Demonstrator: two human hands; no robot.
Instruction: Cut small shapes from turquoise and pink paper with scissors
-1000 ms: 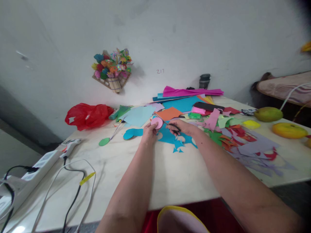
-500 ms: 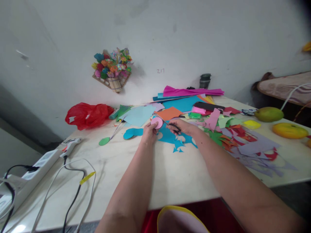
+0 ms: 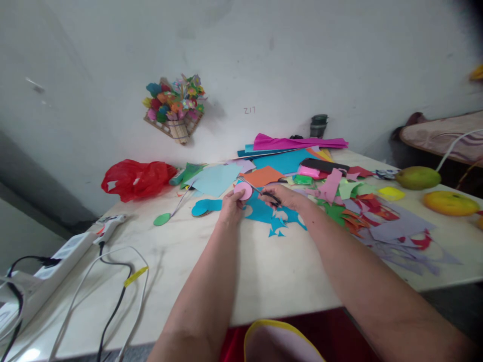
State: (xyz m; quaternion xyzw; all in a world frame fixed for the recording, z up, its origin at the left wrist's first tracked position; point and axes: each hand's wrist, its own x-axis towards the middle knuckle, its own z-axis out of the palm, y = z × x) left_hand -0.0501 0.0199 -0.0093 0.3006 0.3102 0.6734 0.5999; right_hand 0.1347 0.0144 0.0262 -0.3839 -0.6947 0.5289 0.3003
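Note:
Between the thumb and fingers of my left hand (image 3: 233, 205) is a round pink paper disc (image 3: 244, 190). My right hand (image 3: 279, 196) is closed round the dark handles of a pair of scissors (image 3: 272, 199), whose blades reach left to the disc's upper edge. Under both hands lies a blue paper sheet (image 3: 260, 215) with round cut-outs and small offcuts. Blue paper discs (image 3: 202, 207) rest left of my left hand. An orange sheet (image 3: 264, 175) and a pale blue sheet (image 3: 217, 178) lie just beyond.
Paper scraps (image 3: 377, 216) are heaped at the right, near two mangoes (image 3: 450, 203). A black phone (image 3: 324, 166) lies behind them. At the left are a red plastic bag (image 3: 138, 180), a green disc (image 3: 162, 219), and a power strip (image 3: 64, 256) with loose cables.
The pink disc in my left hand has shifted very slightly. Both hands keep nearly the same place and grip.

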